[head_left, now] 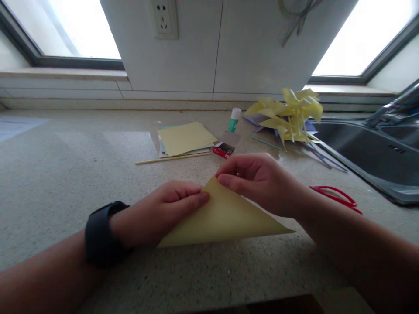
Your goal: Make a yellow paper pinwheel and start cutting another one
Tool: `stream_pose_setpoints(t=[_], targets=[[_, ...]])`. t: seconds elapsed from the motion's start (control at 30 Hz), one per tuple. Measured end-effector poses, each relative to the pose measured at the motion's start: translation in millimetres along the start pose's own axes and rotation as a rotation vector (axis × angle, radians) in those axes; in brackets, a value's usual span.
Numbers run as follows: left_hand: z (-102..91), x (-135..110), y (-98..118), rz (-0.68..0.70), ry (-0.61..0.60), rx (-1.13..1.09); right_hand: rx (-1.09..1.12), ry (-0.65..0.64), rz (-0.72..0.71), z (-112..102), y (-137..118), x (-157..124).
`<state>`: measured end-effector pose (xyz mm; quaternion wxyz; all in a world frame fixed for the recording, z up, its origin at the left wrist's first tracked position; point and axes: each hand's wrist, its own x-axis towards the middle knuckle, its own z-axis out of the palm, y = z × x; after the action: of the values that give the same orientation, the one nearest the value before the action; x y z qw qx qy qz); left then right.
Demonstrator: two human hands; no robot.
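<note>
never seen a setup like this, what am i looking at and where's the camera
There's no machine: these are a person's two bare hands, seen from a single camera worn on the head, looking forward and down. The left hand and right hand pinch a yellow paper shaped like a triangle, near its top corner. On the speckled countertop are a paper stack, a thin stick, a glue stick, red-handled scissors and yellow pinwheels.
</note>
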<state>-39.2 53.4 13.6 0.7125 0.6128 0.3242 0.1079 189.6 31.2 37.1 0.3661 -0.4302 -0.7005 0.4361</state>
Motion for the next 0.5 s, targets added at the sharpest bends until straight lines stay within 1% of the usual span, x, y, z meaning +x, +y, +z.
stream_pose_setpoints(t=[0.13,0.23,0.37,0.5], targets=[[-2.7,-2,4,-0.038,-0.072,0.031,0.251,-0.115,-0.030,-2,4,2],[-5.3,-4,6,-0.028,-0.078,0.131,0.356,-0.185,-0.051,-2,9,4],[-6.3,-5,7,-0.012,-0.104,0.177,0.356,-0.265,-0.058,-2,16,6],[-5.8,-5,8,0.011,-0.114,0.172,0.335,-0.317,-0.050,-3,16,7]])
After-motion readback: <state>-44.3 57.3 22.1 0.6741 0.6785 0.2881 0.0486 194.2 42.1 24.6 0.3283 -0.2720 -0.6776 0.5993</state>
